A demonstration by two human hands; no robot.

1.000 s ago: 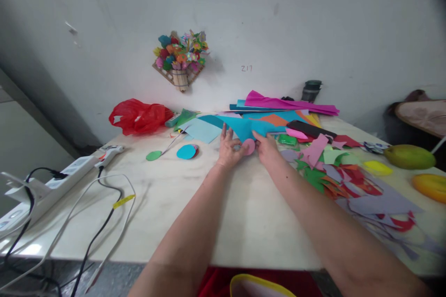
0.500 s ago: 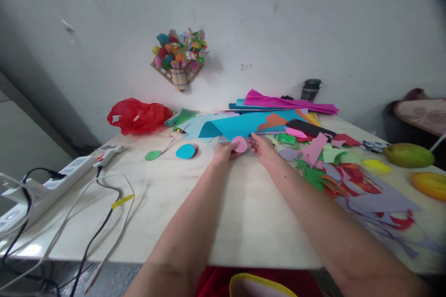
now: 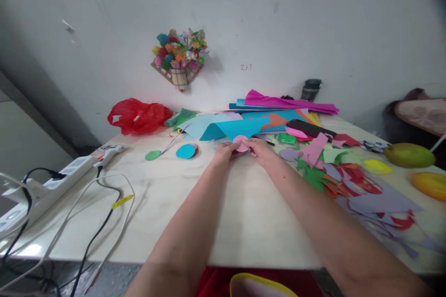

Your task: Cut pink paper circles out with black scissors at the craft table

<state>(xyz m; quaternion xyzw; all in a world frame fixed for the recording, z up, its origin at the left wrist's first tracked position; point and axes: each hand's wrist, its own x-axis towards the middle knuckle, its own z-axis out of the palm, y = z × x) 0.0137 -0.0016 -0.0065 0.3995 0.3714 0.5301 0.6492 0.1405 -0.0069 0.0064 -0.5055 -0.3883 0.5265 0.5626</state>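
Between both hands, a pink paper circle [image 3: 240, 142] lies over the lower part of a blue paper sheet [image 3: 228, 129]. My left hand [image 3: 225, 152] pinches the left side of the circle and the sheet. The fingers of my right hand [image 3: 258, 148] are closed on their right side. The sheet bends upward beyond the hands, curled at its left end. To the left, a blue paper circle [image 3: 185, 151] rests on the table over other round pieces, and a green circle [image 3: 152, 155] lies further left.
Paper scraps [image 3: 351, 178], a black phone [image 3: 310, 129] and two fruits [image 3: 408, 155] lie on the right. A red plastic bag [image 3: 137, 116] is at the back left. A power strip [image 3: 66, 177] with cables runs along the left edge.
My right hand has moved left and closed on the right side of the circle and sheet. The blue sheet has shifted slightly, and a black pen-like object now shows behind my right hand.
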